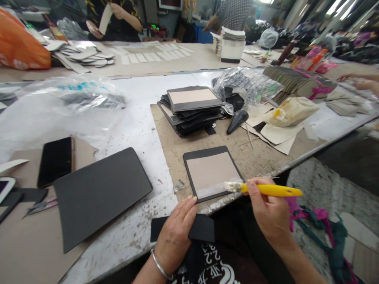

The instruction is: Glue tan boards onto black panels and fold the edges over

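My right hand (271,213) grips a yellow-handled brush (272,190), its bristles clotted with whitish paste. The bristles touch the lower right of a dark panel with a beige face (211,169). A wet, pale streak runs along that panel's near edge. At the panel's lower left corner rest the stretched fingertips of my left hand (176,232), flat and open. A black strip (203,227) passes beneath this hand across the table edge; whether the palm grips it is hidden. Behind the panel stands a stack of similar panels (194,104).
A large dark sheet (102,197), a phone (56,161) and scissors (43,206) lie left. Beyond the stack are a clear plastic bag (248,85), a dark pointed tool (237,121) and a yellowed container (294,111). Co-workers' hands (118,12) show across the table.
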Action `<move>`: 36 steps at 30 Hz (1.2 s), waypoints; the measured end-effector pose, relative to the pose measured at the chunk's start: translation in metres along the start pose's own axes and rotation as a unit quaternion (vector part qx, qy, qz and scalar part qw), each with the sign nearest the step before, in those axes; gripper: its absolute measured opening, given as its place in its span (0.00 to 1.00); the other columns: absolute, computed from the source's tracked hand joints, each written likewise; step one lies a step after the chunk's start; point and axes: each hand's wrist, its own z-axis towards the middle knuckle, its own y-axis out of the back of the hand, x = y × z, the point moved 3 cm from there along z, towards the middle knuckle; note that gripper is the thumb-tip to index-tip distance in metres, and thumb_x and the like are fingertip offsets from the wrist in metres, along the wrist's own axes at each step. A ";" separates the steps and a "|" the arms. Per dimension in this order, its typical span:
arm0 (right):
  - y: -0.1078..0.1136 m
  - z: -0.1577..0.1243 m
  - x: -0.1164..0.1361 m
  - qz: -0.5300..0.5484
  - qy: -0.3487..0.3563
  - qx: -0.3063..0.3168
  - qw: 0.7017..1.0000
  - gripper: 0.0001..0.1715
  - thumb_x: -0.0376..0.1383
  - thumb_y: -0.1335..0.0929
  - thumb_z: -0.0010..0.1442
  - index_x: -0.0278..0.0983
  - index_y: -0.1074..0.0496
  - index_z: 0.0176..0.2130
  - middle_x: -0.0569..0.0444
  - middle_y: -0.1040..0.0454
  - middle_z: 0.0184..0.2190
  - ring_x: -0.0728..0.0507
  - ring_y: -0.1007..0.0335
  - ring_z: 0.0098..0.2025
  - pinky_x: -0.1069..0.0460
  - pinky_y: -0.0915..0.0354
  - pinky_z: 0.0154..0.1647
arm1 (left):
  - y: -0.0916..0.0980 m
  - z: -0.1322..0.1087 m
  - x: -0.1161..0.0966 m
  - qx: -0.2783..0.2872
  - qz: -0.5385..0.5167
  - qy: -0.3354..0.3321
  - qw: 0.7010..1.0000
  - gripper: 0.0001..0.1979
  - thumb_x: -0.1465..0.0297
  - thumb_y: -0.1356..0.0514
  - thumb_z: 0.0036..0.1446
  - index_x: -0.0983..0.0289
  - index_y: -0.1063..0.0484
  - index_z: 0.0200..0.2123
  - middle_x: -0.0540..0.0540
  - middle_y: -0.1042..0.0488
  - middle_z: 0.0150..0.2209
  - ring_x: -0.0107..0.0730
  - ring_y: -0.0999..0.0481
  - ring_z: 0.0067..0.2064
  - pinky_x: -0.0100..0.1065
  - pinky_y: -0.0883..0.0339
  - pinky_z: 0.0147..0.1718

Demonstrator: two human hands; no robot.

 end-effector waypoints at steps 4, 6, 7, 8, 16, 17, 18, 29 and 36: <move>0.033 0.013 0.006 -0.019 0.011 -0.003 1.000 0.12 0.42 0.40 0.60 0.38 0.33 0.33 0.51 0.31 0.32 0.44 0.35 0.37 0.49 0.38 0.41 | 0.015 0.005 -0.001 -0.035 -0.216 0.162 0.962 0.20 0.82 0.53 0.53 0.64 0.32 0.46 0.59 0.27 0.46 0.36 0.29 0.49 0.41 0.35 0.50; 0.031 0.011 0.013 0.017 0.012 0.052 0.998 0.14 0.42 0.41 0.61 0.38 0.32 0.33 0.51 0.30 0.32 0.45 0.33 0.37 0.50 0.37 0.41 | 0.018 0.009 -0.006 -0.020 -0.387 0.299 0.872 0.12 0.74 0.51 0.58 0.64 0.31 0.42 0.57 0.25 0.38 0.35 0.25 0.42 0.40 0.31 0.45; 0.025 0.008 0.017 0.041 0.005 0.086 0.995 0.14 0.43 0.41 0.61 0.38 0.31 0.33 0.52 0.29 0.31 0.46 0.33 0.35 0.51 0.36 0.39 | 0.018 0.011 -0.011 -0.005 -0.470 0.355 0.808 0.11 0.69 0.50 0.59 0.65 0.32 0.41 0.57 0.24 0.34 0.35 0.23 0.38 0.38 0.29 0.41; 0.016 0.004 0.020 0.068 -0.006 0.124 0.990 0.14 0.43 0.40 0.60 0.38 0.31 0.32 0.52 0.29 0.29 0.46 0.32 0.33 0.52 0.35 0.36 | 0.017 0.014 -0.017 0.010 -0.535 0.394 0.748 0.11 0.66 0.48 0.59 0.66 0.32 0.41 0.56 0.24 0.31 0.35 0.23 0.34 0.36 0.29 0.38; -0.047 -0.033 0.044 0.252 -0.136 0.355 0.890 0.10 0.41 0.32 0.52 0.38 0.35 0.29 0.63 0.34 0.17 0.52 0.37 0.19 0.57 0.37 0.22 | 0.008 0.021 -0.043 0.099 -0.590 0.414 0.686 0.19 0.59 0.42 0.54 0.71 0.28 0.23 0.57 0.27 0.20 0.27 0.26 0.24 0.26 0.33 0.28; -0.048 -0.035 0.044 0.247 -0.140 0.359 0.889 0.10 0.41 0.33 0.53 0.38 0.36 0.27 0.64 0.36 0.15 0.52 0.38 0.17 0.57 0.39 0.20 | 0.007 0.020 -0.044 0.099 -0.590 0.419 0.683 0.19 0.59 0.41 0.52 0.71 0.28 0.23 0.57 0.26 0.20 0.27 0.26 0.24 0.26 0.33 0.27; -0.047 -0.035 0.044 0.233 -0.133 0.355 0.896 0.10 0.41 0.34 0.54 0.38 0.37 0.26 0.64 0.37 0.15 0.52 0.39 0.17 0.57 0.40 0.20 | 0.006 0.019 -0.044 0.096 -0.593 0.426 0.677 0.18 0.60 0.40 0.51 0.72 0.27 0.25 0.57 0.26 0.21 0.28 0.26 0.24 0.27 0.33 0.27; -0.042 -0.040 0.028 0.133 -0.056 0.312 0.939 0.08 0.40 0.36 0.56 0.38 0.34 0.30 0.59 0.32 0.24 0.49 0.36 0.26 0.55 0.39 0.29 | -0.004 0.016 -0.044 0.067 -0.594 0.456 0.659 0.17 0.61 0.37 0.47 0.72 0.27 0.25 0.57 0.25 0.23 0.29 0.26 0.24 0.28 0.32 0.27; -0.042 -0.038 0.024 0.134 -0.096 0.382 0.909 0.10 0.39 0.37 0.56 0.37 0.34 0.26 0.58 0.32 0.22 0.50 0.36 0.26 0.56 0.41 0.28 | -0.009 0.016 -0.044 0.079 -0.588 0.465 0.657 0.17 0.61 0.35 0.44 0.72 0.27 0.26 0.58 0.25 0.24 0.30 0.25 0.25 0.29 0.32 0.28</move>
